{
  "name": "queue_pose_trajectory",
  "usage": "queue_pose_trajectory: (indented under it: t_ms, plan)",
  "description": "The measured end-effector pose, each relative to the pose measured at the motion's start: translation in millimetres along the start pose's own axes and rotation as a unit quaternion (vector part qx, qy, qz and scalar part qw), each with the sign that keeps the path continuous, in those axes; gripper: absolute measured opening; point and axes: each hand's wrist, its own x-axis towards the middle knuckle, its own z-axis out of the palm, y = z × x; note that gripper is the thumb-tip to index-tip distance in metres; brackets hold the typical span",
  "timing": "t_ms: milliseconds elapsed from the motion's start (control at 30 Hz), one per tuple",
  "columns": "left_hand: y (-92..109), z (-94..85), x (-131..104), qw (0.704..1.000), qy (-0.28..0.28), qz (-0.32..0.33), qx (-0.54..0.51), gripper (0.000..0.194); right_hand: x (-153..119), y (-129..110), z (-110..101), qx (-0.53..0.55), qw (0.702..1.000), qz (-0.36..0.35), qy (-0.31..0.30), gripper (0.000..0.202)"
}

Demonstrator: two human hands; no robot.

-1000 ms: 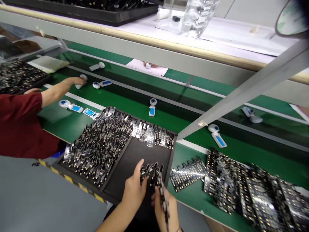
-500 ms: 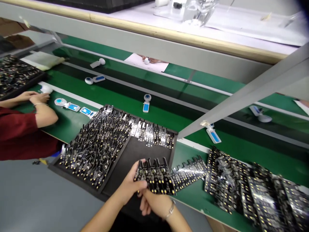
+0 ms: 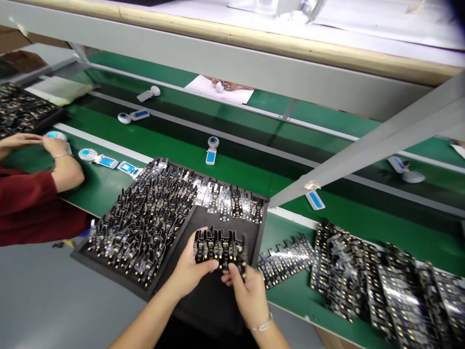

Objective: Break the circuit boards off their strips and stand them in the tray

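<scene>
A panel of black circuit boards (image 3: 218, 247) with prong-like upper ends is held above the black tray (image 3: 214, 295). My left hand (image 3: 191, 269) is closed on its left end, thumb across the front. At the right end my right hand (image 3: 249, 288) pinches the panel's outermost board, which is blurred and looks tilted from the others; whether it is still joined I cannot tell. Loose boards (image 3: 145, 223) fill the tray's left section, and a short row of boards (image 3: 232, 201) lies along the far edge of the right section.
Right of the tray lies a single board panel (image 3: 286, 259), then heaped panels (image 3: 385, 281). A slanted grey post (image 3: 348, 150) rises by the tray corner beneath an overhead shelf (image 3: 232, 53). White devices with blue faces (image 3: 211, 150) lie on the green belt. A co-worker's hands (image 3: 54, 145) work at left.
The panel has moved slightly left and been turned more upright. My right hand has come up from below to grip its right end. The devices on the belt have shifted left.
</scene>
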Motion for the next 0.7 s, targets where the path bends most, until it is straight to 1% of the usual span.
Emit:
queue_pose_trajectory:
  t_ms: [67, 167, 233, 300, 333, 400, 467, 533, 633, 700]
  plan:
    - [0, 6.3, -2, 0.999, 0.023, 0.018, 0.043, 0.072, 2, 4, 0, -0.064, 0.997, -0.017, 0.029, 0.042]
    - [-2, 13.3, -2, 0.990, 0.058, 0.039, 0.124, 0.067, 2, 8, 2, -0.087, 0.995, -0.011, 0.043, 0.041]
    - [-4, 13.1, 2, 0.977, 0.081, 0.047, 0.192, 0.061, -2, 5, 7, -0.110, 0.992, -0.029, 0.048, 0.037]
    - [-7, 7.2, 11, 0.961, 0.118, 0.051, 0.244, 0.057, -7, 1, 17, -0.111, 0.992, -0.045, 0.044, 0.034]
    - [-7, 2.2, 17, 0.955, 0.138, 0.054, 0.255, 0.058, -8, -1, 23, -0.090, 0.994, -0.038, 0.038, 0.034]
    - [-4, -10.5, 34, 0.950, 0.163, 0.063, 0.259, 0.066, -1, -4, 34, -0.006, 0.999, 0.011, 0.033, 0.037]
    - [3, -23.7, 54, 0.942, 0.175, 0.071, 0.278, 0.075, 21, -4, 42, 0.088, 0.992, 0.083, 0.038, 0.040]
    - [13, -33.8, 75, 0.926, 0.186, 0.076, 0.319, 0.081, 53, -6, 48, 0.146, 0.980, 0.132, 0.037, 0.040]
    - [28, -41.0, 102, 0.908, 0.182, 0.065, 0.373, 0.079, 102, -12, 53, 0.162, 0.973, 0.162, 0.008, 0.041]
    - [36, -42.2, 113, 0.902, 0.170, 0.045, 0.395, 0.073, 118, -17, 51, 0.151, 0.974, 0.169, -0.011, 0.041]
